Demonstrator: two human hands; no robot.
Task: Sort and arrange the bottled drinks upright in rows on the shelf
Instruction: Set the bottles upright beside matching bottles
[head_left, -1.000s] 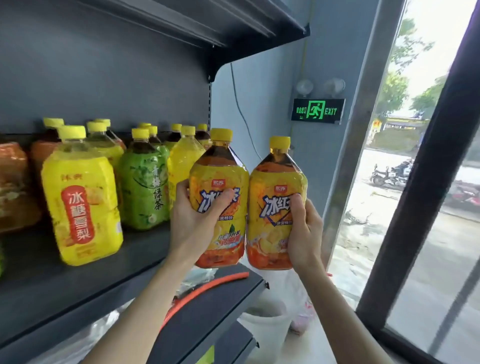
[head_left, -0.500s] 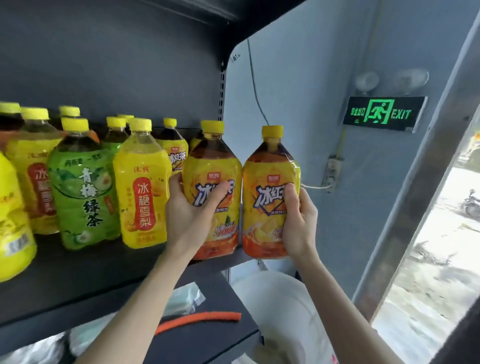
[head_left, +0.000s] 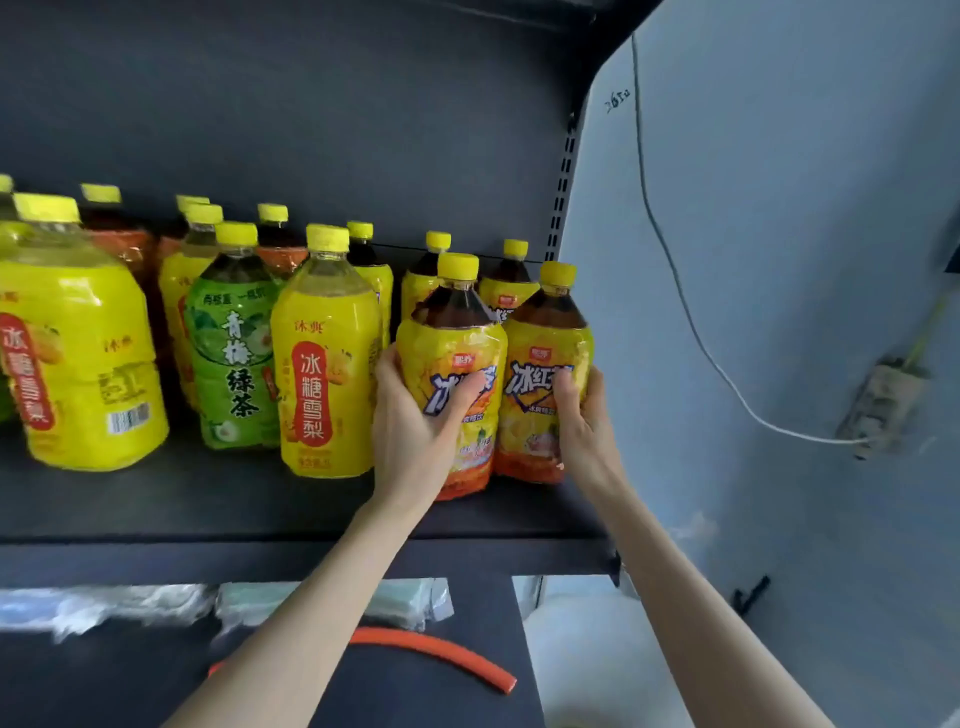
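My left hand (head_left: 415, 431) grips an iced black tea bottle (head_left: 457, 338) with a yellow-orange label and yellow cap. My right hand (head_left: 582, 415) grips a second bottle of the same tea (head_left: 545, 332) just to its right. Both stand upright at the right end of the dark shelf (head_left: 208, 499), their bases on or just above the board. Two more of the same tea (head_left: 511, 280) stand right behind them. To the left are a yellow pear drink bottle (head_left: 327, 353) and a green plum tea bottle (head_left: 234, 358).
Several more yellow-capped bottles fill the shelf's left and back, with a large yellow one (head_left: 83, 364) at the far left. The shelf upright (head_left: 563, 176) and a grey wall (head_left: 779, 260) bound the right side. Below lie plastic packets (head_left: 322, 603) and an orange strip (head_left: 436, 649).
Both hands have carried the two tea bottles inward and down onto the right end of the shelf, in front of the two same-label bottles. The view has swung left toward the shelf.
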